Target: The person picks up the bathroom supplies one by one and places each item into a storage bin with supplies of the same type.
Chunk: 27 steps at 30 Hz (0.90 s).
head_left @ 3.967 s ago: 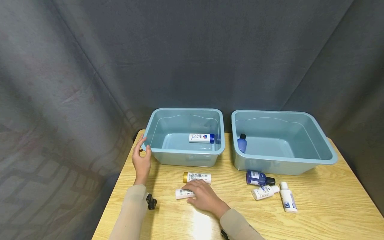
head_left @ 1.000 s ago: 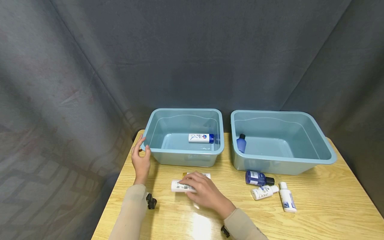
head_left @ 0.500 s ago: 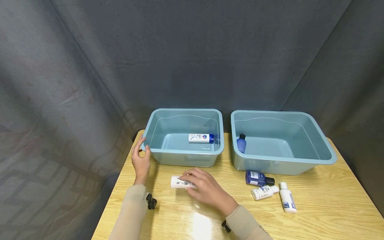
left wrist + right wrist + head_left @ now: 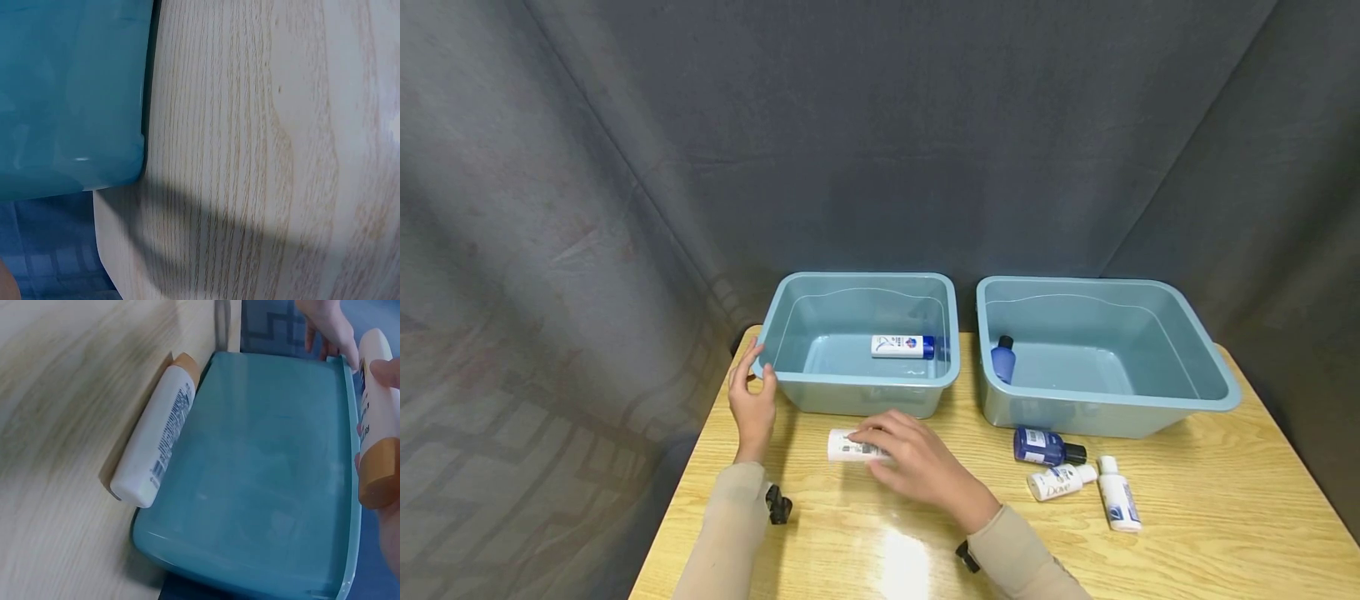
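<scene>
My right hand (image 4: 913, 458) grips a white bottle (image 4: 844, 447) lying sideways, raised off the table in front of the left blue bin (image 4: 857, 397). The right wrist view shows this white bottle (image 4: 379, 412) with an orange-gold cap. There, a second white bottle (image 4: 156, 434) with a gold cap lies on the table against the bin; the right hand hides it in the head view. At the bin's front left corner, my left hand (image 4: 753, 410) holds the rim between thumb and fingers. A white bottle with a blue cap (image 4: 898, 347) lies inside that bin.
A larger blue bin (image 4: 1097, 408) stands to the right, with a blue bottle (image 4: 1003, 363) inside. In front of it lie a dark blue bottle (image 4: 1043, 447), a white Dove bottle (image 4: 1058, 482) and another white bottle (image 4: 1120, 500). A dark curtain (image 4: 880, 150) hangs behind the table.
My right hand has picked up the nearer white bottle from the table and carried it up and toward the left bin, covering the gold-capped one. The left hand has stayed on the rim.
</scene>
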Motion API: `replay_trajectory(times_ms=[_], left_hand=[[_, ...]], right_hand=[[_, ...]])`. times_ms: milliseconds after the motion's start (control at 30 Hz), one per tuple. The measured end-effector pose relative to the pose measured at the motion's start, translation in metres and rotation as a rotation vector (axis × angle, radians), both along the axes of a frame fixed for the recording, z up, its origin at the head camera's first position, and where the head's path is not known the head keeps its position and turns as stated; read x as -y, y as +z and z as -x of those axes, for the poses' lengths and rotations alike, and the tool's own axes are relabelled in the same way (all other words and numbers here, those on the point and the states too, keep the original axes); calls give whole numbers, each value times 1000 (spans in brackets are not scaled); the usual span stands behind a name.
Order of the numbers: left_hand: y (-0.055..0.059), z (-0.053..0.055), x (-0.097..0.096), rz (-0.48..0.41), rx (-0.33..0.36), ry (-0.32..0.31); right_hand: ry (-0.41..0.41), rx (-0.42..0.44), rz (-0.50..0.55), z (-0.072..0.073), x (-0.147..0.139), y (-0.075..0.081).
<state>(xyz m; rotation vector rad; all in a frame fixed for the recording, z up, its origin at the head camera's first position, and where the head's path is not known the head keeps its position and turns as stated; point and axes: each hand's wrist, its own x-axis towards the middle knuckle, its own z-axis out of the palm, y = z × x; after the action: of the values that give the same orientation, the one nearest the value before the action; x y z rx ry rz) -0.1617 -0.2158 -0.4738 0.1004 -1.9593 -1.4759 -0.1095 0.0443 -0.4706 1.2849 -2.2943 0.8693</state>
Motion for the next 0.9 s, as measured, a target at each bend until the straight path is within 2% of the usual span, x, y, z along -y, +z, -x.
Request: replay_trajectory(times_ms=[433,767,900], left_hand=[[0,0,0,9,-20,-8],[1,-1,-1,6,-6,3],[-18,10,8,19,-15,13]], right_hand=[[20,-43,15,7,-2,13],[-3,-40,-11,13,-6,27],[-10,-40,-12,17,-6,30]])
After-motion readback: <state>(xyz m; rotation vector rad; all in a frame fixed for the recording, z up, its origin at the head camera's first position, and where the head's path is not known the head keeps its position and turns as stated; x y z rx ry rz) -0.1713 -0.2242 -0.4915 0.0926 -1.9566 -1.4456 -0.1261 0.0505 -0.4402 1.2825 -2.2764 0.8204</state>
